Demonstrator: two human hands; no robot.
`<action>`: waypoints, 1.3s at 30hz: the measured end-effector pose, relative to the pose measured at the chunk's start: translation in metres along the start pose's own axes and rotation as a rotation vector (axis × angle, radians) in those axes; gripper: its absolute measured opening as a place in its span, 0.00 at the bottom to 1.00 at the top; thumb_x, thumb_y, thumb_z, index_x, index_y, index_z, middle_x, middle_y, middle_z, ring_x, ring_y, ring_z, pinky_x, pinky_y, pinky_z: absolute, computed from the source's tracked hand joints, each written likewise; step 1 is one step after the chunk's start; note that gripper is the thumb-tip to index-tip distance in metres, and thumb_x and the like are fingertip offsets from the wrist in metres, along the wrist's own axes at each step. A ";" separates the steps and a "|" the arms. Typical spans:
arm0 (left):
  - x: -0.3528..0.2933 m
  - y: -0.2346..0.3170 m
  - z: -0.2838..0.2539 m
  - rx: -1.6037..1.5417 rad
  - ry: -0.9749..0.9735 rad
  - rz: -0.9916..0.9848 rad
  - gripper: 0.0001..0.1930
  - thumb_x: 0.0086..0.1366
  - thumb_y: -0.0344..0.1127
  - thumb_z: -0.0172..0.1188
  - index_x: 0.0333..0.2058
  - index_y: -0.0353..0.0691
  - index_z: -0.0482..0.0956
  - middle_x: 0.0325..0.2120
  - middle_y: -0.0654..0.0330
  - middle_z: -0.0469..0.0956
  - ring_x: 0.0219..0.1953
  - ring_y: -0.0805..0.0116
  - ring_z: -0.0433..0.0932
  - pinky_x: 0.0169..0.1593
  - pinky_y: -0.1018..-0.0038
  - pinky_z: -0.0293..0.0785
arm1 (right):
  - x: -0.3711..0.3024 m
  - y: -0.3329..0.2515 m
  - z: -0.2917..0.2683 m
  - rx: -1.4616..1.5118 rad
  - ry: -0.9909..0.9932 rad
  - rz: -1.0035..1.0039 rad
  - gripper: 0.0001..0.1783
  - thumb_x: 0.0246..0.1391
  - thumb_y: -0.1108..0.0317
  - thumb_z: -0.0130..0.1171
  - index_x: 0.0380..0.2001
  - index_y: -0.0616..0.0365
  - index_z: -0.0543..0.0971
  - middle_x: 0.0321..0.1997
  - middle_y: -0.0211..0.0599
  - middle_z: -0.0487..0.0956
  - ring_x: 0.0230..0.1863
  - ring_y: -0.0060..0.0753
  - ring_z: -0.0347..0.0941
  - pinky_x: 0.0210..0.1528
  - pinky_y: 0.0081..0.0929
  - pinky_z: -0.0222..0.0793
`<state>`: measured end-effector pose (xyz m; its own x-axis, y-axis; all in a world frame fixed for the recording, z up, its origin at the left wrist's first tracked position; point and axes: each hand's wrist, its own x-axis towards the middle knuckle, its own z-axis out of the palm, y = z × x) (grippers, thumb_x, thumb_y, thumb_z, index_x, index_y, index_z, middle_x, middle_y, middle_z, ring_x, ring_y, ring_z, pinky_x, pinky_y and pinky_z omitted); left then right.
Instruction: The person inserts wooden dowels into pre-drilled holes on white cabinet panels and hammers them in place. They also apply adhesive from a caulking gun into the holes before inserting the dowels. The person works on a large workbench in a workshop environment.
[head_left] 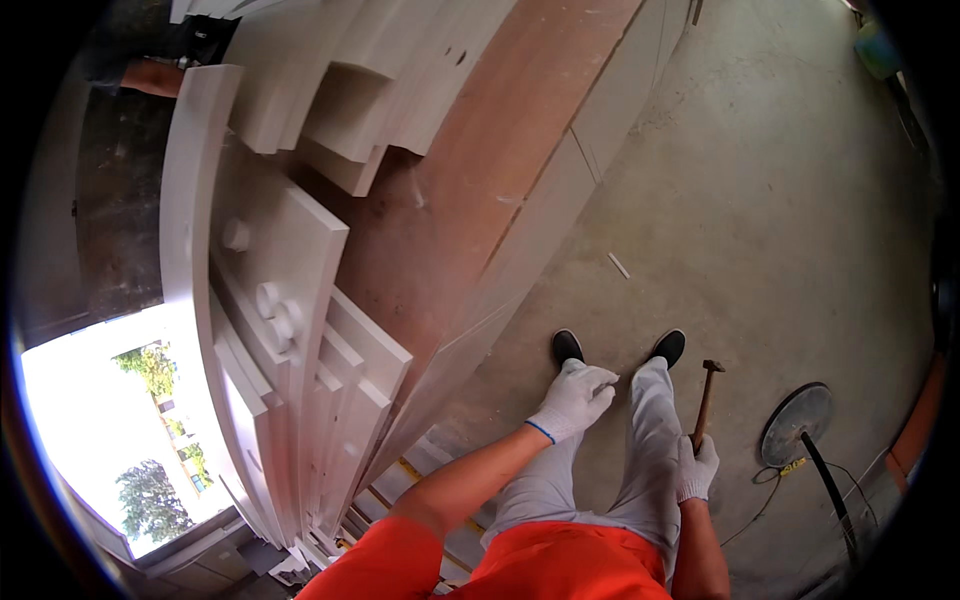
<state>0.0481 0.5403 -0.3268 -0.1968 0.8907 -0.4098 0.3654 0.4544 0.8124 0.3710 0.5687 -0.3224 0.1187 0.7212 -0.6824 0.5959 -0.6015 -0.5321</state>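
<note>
My left hand [575,400], in a white knitted glove with a blue cuff edge, is held in front of my legs. Its fingers are curled together toward the thumb; whatever they may hold is too small or hidden to name. Lower at the right, my right hand [697,467], gloved in white too, is closed around the wooden handle of a hammer [706,400]. The hammer points away from me, its metal head at the far end, above the floor.
To my left stands a long reddish-brown workbench [480,150] bearing stacked white boards [290,220], some with round white pieces on them. A round black base [797,425] with a pole and cable stands at right. A white strip [619,265] lies on the concrete floor [740,220]. Another person's arm [152,78] shows far left.
</note>
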 end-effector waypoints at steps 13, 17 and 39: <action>0.276 -0.349 0.238 0.122 0.163 -0.873 0.23 0.65 0.51 0.70 0.44 0.34 0.89 0.43 0.41 0.89 0.49 0.43 0.88 0.55 0.54 0.81 | 0.026 0.101 -0.012 -0.361 0.264 0.022 0.11 0.60 0.67 0.69 0.37 0.63 0.81 0.25 0.47 0.82 0.25 0.51 0.81 0.34 0.44 0.76; 0.365 -0.376 0.269 -0.010 0.238 -0.911 0.24 0.64 0.52 0.72 0.43 0.34 0.90 0.41 0.42 0.89 0.44 0.47 0.89 0.50 0.54 0.83 | 0.013 0.136 -0.014 -0.287 0.354 0.127 0.05 0.63 0.73 0.62 0.37 0.61 0.76 0.24 0.30 0.76 0.23 0.24 0.70 0.28 0.27 0.69; -0.058 0.107 -0.065 -0.268 0.095 -0.195 0.12 0.70 0.35 0.63 0.50 0.40 0.86 0.42 0.53 0.87 0.42 0.65 0.86 0.50 0.69 0.82 | 0.015 -0.031 -0.016 -0.624 -0.176 -0.506 0.13 0.65 0.58 0.63 0.42 0.56 0.81 0.32 0.54 0.85 0.37 0.64 0.84 0.42 0.53 0.79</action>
<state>0.0399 0.5361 -0.1892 -0.3279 0.7768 -0.5377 0.0626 0.5858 0.8081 0.3671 0.6040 -0.3077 -0.3783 0.7584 -0.5308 0.8819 0.1211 -0.4555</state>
